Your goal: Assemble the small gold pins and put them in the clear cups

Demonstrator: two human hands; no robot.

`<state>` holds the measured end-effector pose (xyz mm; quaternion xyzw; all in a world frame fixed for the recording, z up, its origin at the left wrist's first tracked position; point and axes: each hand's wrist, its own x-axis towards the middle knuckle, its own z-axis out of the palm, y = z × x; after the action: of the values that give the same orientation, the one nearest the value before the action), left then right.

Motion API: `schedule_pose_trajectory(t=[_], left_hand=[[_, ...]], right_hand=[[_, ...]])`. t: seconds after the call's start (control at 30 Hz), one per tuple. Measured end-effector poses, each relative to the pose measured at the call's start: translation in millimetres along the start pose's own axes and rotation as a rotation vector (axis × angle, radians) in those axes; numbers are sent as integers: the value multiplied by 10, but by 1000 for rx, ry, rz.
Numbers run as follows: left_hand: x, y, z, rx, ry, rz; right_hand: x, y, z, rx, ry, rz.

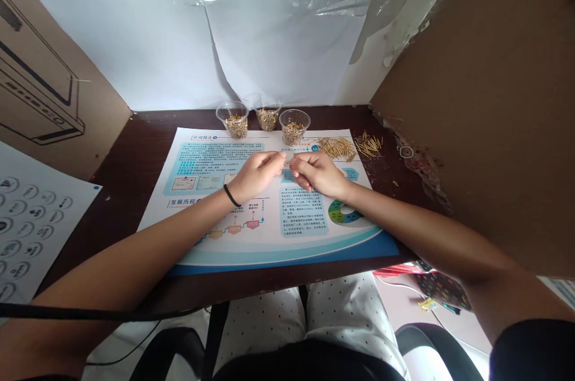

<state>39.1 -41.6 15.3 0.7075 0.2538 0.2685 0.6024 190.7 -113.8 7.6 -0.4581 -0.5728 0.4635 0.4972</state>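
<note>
My left hand [257, 173] and my right hand [317, 172] meet over a printed poster [269, 237] on the dark table. Both pinch their fingertips together around a tiny gold pin [287, 159] held between them; it is too small to see clearly. A black band circles my left wrist. A loose heap of thin gold pins [336, 147] lies just beyond my right hand, with a second scatter of pins [369, 145] further right.
Three clear plastic cups [236, 119], [268, 116], [294, 125] holding small gold parts stand at the poster's far edge. Cardboard walls close in left [49, 87] and right [485, 99]. White paper and plastic film hang behind. A small ring [406, 152] lies at the right.
</note>
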Motion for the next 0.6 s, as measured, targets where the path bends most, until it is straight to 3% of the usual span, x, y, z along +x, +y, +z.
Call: schedule_pose_trajectory(t=[0.37,0.6], left_hand=[[0,-52,-51,-74,-58,-2],[-10,-42,-48,-64,-59,2]], right_hand=[[18,55,-65,115,-59,18],[19,34,-68,74,-78,9]])
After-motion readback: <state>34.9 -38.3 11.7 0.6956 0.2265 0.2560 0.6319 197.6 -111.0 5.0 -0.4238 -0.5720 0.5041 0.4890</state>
